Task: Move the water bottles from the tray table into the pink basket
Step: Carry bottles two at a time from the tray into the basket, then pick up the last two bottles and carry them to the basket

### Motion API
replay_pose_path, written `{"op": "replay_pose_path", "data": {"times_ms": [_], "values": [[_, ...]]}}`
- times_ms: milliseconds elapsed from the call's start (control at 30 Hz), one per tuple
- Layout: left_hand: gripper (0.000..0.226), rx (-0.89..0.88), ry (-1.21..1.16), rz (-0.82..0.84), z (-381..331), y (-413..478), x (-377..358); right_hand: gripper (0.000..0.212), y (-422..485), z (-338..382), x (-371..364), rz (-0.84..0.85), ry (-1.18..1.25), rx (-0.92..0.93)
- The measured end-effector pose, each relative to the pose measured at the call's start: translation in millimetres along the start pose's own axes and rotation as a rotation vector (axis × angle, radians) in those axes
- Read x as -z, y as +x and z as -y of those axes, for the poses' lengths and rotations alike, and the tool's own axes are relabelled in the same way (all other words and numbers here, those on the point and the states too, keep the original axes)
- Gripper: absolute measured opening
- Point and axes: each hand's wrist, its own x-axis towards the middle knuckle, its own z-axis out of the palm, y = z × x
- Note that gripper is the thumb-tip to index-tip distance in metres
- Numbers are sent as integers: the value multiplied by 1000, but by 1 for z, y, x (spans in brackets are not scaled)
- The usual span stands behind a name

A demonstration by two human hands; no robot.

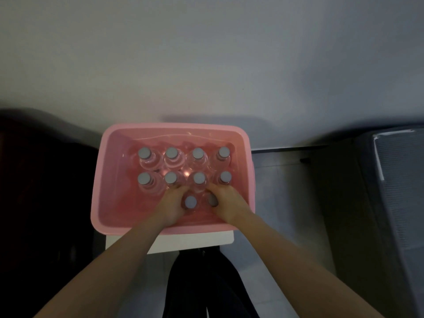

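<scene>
Left hand point(172, 206): down inside the basket, fingers wrapped round the near bottle point(191, 201) from its left side; thumb close under the cap.
Right hand point(223, 201): also in the basket, curled round a second near bottle point(212, 200) just right of the first; its cap is half hidden behind the fingers.
Near bottles: upright, side by side, touching or nearly so, in the near half of the basket, right of centre.
Arms: both bare, reaching in over the near rim from the bottom of the view.
Middle row point(199, 178): four upright bottles with grey caps, just beyond the hands; the fingertips of both hands reach up to this row, contact unclear.
Far row point(198, 153): four more upright bottles, along the far wall, close together.
Bottles in all: ten, clear plastic, all standing in the basket.
Basket point(102, 180): pink, rectangular, open top; near-left part of its floor bare.
Table point(195, 241): white, only its near edge shows beneath the basket.
Legs point(206, 283): dark trousers, below the table edge, between the arms.
Wall point(206, 53): plain and pale, behind the basket.
Sides: dark shape at left, grey object at right, both too dim to tell.
</scene>
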Motion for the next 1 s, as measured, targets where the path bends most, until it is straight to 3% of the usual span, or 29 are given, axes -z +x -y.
{"op": "replay_pose_path", "data": {"times_ms": [133, 400, 633, 767, 867, 1000], "values": [[35, 55, 12, -22, 4, -10, 2, 28, 0, 2, 1, 4, -40, -31], [35, 124, -182, -15, 3, -7, 7, 16, 0, 8, -3, -27, -179, -69], [48, 79, -162, -18, -3, -13, 10, 19, -3, 10, -2, 2, -29, -94], [48, 117, -137, 67, -7, -18, 18, 28, -10, 14, 12, 4, -6, -102], [46, 134, -109, 60, -10, -27, 34, 29, -19, 16, 32, -66, -20, -105], [20, 68, -220, -112, -32, -29, 79, 18, -33, 29, 69, -238, 1, -103]]}}
